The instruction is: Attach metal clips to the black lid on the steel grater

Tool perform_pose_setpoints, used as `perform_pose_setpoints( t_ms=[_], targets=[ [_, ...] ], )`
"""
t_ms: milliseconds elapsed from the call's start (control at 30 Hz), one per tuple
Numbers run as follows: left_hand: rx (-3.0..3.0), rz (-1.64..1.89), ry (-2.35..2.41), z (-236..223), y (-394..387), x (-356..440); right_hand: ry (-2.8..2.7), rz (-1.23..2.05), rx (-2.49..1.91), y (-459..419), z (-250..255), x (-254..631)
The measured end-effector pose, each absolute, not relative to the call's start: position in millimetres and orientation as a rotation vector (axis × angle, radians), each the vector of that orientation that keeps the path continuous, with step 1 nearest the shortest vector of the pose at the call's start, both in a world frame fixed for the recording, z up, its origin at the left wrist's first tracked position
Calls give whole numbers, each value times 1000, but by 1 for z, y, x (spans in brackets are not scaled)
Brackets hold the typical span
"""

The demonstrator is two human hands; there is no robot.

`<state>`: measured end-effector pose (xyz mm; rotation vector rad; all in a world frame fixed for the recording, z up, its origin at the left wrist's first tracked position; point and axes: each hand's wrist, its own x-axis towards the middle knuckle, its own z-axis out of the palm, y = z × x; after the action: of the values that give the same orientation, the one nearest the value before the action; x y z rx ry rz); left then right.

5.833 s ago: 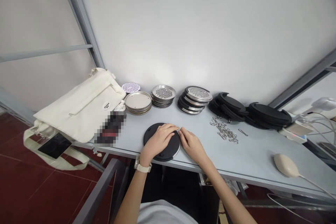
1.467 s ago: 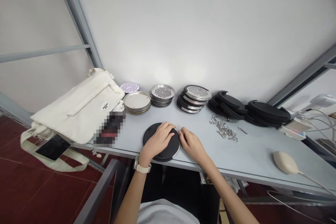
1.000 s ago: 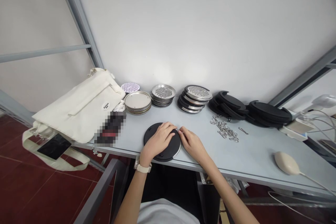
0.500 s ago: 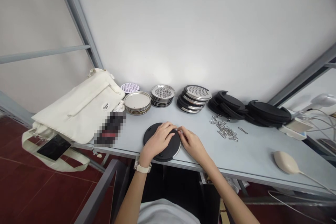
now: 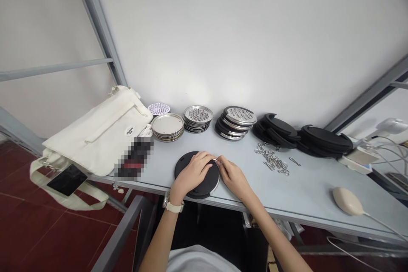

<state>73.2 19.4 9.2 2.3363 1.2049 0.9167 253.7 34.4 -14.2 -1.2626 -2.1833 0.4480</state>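
A round black disc with a steel rim (image 5: 182, 162) lies flat on the table, and my left hand (image 5: 191, 173) rests over it and grips it. My right hand (image 5: 234, 177) sits at the disc's upper right edge. Its fingertips pinch a small metal clip (image 5: 216, 161) against the rim. The hands hide most of the disc's top face. A loose pile of similar metal clips (image 5: 272, 160) lies to the right of my right hand.
Along the wall stand stacks of perforated steel discs (image 5: 239, 115), plain metal discs (image 5: 167, 124) and black rings (image 5: 325, 137). A white canvas bag (image 5: 95, 131) hangs over the left table edge. A pixelated object (image 5: 134, 159) lies beside it, and a beige mouse (image 5: 347, 201) sits at right.
Both hands stay at the disc, with only slight finger shifts at the rim. The whole view has tipped a little, so the table sits lower in the picture.
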Motion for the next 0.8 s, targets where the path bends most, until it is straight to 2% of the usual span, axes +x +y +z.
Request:
perform_pose_setpoints(
  t_ms=[200,433,800],
  targets=[
    [2343,910,1202,7,21,73,-2213,378,-1298,37,-17,252],
    [2340,929,1214,6,21,74,-2317,40,-1381,37,-21,243],
    [2310,949,1227,7,21,76,-2283,158,-1344,36,-17,249]
  ],
)
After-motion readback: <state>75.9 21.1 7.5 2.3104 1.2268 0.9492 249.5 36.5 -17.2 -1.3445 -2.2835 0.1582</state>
